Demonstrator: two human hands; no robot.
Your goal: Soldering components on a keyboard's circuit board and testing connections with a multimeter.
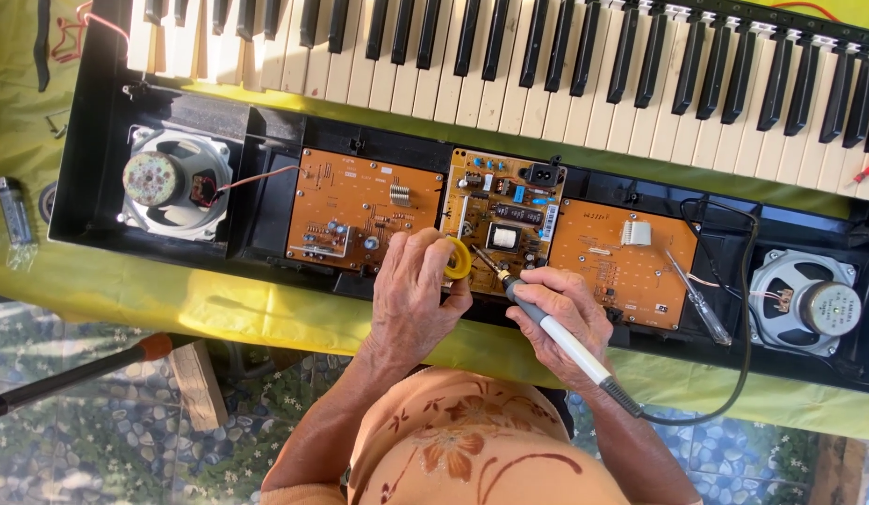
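An opened electronic keyboard lies on a yellow-green cloth, its black case [88, 140] showing orange circuit boards. My left hand [411, 295] is closed on a small yellow spool of solder [458, 259] at the front edge of the middle board [500, 215]. My right hand [565, 313] grips a soldering iron [556, 332] with a grey and white handle. Its tip points up and left, touching the lower edge of the middle board next to the spool.
A left board [350, 206] and a right board [612, 266] flank the middle one. A speaker sits at each end [172, 182] [808, 299]. A clear-handled screwdriver [698, 299] lies on the right board. The keys [546, 75] run along the top. A lighter [14, 210] lies far left.
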